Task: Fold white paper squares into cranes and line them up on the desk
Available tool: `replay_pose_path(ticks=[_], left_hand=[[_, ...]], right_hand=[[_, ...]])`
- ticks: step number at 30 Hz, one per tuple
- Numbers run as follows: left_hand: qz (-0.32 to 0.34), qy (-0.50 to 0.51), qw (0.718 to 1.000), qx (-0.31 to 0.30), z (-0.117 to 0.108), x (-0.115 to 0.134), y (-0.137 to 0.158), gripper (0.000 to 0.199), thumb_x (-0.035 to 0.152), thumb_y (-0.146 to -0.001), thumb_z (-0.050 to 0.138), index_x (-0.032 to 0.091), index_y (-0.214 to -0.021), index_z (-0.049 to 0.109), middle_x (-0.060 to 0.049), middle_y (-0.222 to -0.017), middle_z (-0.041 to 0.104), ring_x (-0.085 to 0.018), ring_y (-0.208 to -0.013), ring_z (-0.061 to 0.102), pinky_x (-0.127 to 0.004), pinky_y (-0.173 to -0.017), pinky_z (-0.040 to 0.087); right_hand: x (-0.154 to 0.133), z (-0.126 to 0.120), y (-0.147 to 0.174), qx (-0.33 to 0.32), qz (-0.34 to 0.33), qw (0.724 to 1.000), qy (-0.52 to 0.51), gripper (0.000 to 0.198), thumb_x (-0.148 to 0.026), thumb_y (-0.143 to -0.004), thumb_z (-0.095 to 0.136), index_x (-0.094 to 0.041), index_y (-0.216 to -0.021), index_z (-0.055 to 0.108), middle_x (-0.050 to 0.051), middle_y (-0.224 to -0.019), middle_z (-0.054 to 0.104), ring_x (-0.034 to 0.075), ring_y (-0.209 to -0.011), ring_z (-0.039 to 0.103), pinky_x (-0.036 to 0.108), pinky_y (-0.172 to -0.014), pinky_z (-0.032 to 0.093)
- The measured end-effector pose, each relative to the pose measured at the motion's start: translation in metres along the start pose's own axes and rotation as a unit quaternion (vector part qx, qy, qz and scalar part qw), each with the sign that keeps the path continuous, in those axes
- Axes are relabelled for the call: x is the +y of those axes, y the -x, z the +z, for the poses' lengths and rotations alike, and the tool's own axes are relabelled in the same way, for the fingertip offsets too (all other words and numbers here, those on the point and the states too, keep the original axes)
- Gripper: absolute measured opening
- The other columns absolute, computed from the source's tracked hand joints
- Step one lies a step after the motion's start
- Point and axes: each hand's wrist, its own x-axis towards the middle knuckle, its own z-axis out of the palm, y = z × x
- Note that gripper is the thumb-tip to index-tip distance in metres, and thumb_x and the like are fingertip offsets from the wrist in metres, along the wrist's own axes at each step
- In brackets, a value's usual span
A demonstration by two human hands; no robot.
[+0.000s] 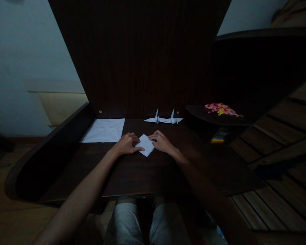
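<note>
A small white paper (146,146), folded into a diamond with layered edges, lies on the dark wooden desk. At its left side is my left hand (127,143), thumb across the lower part of the paper and curled fingers by the upper left edge. My right hand (162,141) grips the opposite side, its thumb and forefinger at the right corner. Behind the hands, two folded white paper cranes (163,120) stand side by side near the back panel. Flat sheets of white paper (104,130) lie to the left; how many is unclear.
On a raised side shelf (201,114) at the right sits a pile of small pink, red and yellow pieces (222,109). Below it is a yellow-orange item (217,140). The desk has a raised left side wall (48,153) and a tall back panel (142,58).
</note>
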Motion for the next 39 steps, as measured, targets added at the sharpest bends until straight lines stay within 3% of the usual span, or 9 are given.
replay_pose_path(ticks=[9, 18, 26, 39], left_hand=[[-0.01, 0.028, 0.999, -0.016, -0.003, 0.0, 0.001, 0.046, 0.057, -0.061, 0.07, 0.018, -0.084, 0.071, -0.01, -0.092, 0.071, -0.024, -0.087, 0.063, -0.035, -0.084, 0.044], [-0.008, 0.083, 0.996, 0.005, -0.003, -0.001, 0.0, 0.032, 0.048, -0.074, 0.064, 0.019, -0.083, 0.073, -0.009, -0.085, 0.071, -0.022, -0.082, 0.064, -0.032, -0.079, 0.045], [-0.004, 0.071, 0.998, 0.001, -0.002, -0.003, 0.001, 0.03, 0.04, -0.08, 0.06, 0.019, -0.1, 0.069, -0.009, -0.098, 0.07, -0.022, -0.09, 0.064, -0.033, -0.084, 0.045], [-0.014, 0.08, 0.997, -0.011, -0.008, 0.007, 0.002, 0.028, 0.046, -0.071, 0.065, 0.019, -0.076, 0.07, -0.009, -0.087, 0.07, -0.022, -0.084, 0.062, -0.033, -0.08, 0.045]], right_hand=[[-0.003, -0.004, 0.0, -0.041, 0.026, 0.999, 0.006, 0.043, -0.002, -0.069, 0.05, -0.021, -0.103, 0.069, 0.004, -0.113, 0.066, 0.023, -0.11, 0.049, 0.04, -0.093, 0.039], [-0.006, -0.007, 0.0, -0.054, 0.044, 0.998, -0.007, 0.039, -0.004, -0.075, 0.047, -0.021, -0.103, 0.069, 0.004, -0.115, 0.065, 0.022, -0.116, 0.048, 0.042, -0.097, 0.035], [-0.001, -0.005, -0.001, -0.055, 0.043, 0.997, -0.026, 0.037, -0.007, -0.08, 0.043, -0.021, -0.101, 0.07, 0.003, -0.114, 0.065, 0.021, -0.113, 0.05, 0.04, -0.097, 0.038], [0.0, -0.006, 0.0, -0.038, 0.033, 0.997, -0.051, 0.034, -0.009, -0.075, 0.052, -0.023, -0.1, 0.07, 0.004, -0.11, 0.067, 0.021, -0.11, 0.052, 0.04, -0.097, 0.039]])
